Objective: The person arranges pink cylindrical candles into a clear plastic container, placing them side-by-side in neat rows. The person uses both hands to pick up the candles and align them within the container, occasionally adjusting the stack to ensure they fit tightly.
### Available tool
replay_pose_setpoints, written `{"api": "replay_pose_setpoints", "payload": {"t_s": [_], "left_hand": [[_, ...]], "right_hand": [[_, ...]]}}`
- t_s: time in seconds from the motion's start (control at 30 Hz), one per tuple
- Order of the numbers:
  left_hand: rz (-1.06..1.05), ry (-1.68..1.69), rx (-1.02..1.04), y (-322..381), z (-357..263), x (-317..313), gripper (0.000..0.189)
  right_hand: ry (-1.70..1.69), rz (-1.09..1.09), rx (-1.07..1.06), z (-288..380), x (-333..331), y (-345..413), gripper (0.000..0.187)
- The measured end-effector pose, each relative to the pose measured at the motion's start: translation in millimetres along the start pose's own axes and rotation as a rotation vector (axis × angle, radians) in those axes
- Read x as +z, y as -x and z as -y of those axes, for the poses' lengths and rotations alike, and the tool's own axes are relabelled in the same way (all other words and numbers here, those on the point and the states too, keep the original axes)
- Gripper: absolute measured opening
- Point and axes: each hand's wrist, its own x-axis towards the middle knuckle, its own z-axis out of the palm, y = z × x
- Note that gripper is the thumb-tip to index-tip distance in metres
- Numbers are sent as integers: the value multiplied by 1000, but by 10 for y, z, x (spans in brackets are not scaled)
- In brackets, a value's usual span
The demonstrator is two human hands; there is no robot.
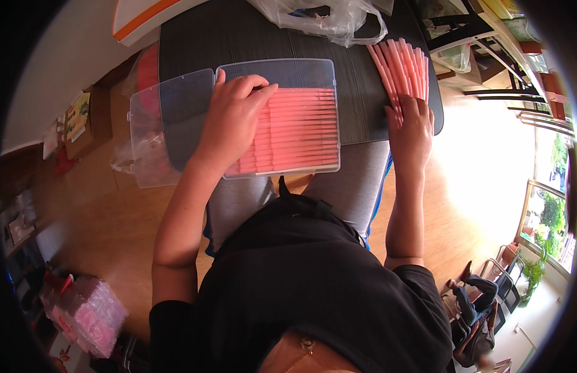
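Observation:
A clear plastic case lies open at the near edge of the dark table, its hinged lid spread out to the left. Rows of slim pink sticks fill much of it, with a bare strip along the far side. My left hand reaches over the hinge side and rests at the left end of the rows, thumb by the farthest stick. Its fingers are apart and I see nothing held in them. At the table's right edge my right hand grips the near end of a loose fanned bunch of pink sticks.
A crumpled clear plastic bag sits at the far side of the dark table. A white and orange box is at the upper left. Shelving stands to the right. A seated person is at the lower right.

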Motion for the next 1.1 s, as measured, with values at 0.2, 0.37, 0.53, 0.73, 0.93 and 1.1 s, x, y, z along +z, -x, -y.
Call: {"api": "replay_pose_setpoints", "payload": {"t_s": [0.2, 0.37, 0.53, 0.73, 0.93, 1.1], "left_hand": [[-3, 7, -4, -9, 6, 6, 42], [-1, 21, -13, -5, 6, 1, 40], [-16, 23, -18, 4, 11, 11, 40], [-7, 18, -19, 13, 14, 25, 40], [-1, 23, -25, -5, 14, 12, 40], [-3, 27, -26, 6, 32, 17, 39]], "right_hand": [[-61, 94, 34, 57, -26, -12, 27], [-82, 132, 46, 84, -20, -19, 23], [-76, 130, -15, 46, -45, 43, 24], [-170, 104, 52, 100, 7, -19, 30], [-138, 74, 71, 91, 213, -160, 34], [-219, 131, 209, 122, 78, -158, 39]]}}
